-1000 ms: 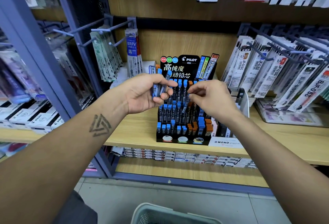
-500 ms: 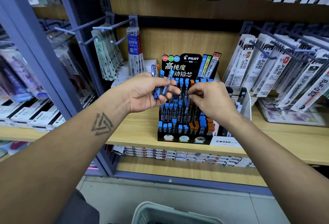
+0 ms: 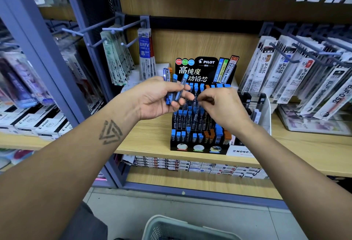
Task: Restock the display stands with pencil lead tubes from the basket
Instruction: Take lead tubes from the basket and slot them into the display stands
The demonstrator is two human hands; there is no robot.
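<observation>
Head view shows the left hand (image 3: pixel 156 98) gripping spare lead tubes (image 3: pixel 174 89) while the right hand (image 3: pixel 219 106), fingers curled, grip contents unclear, slots one into the display stand (image 3: pixel 202 117); next needs an empty slot.

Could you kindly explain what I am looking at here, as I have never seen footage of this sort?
There is no machine: a person wears a camera on the head, so the one view looks forward and down at their own two arms. They stand at a stationery shop shelf. On it sits a black display stand with rows of blue and orange capped pencil lead tubes. The left hand grips a small bunch of lead tubes. The right hand has its fingers curled just in front of the stand; whether it pinches a tube is hidden. A pale basket shows at the bottom edge.
</observation>
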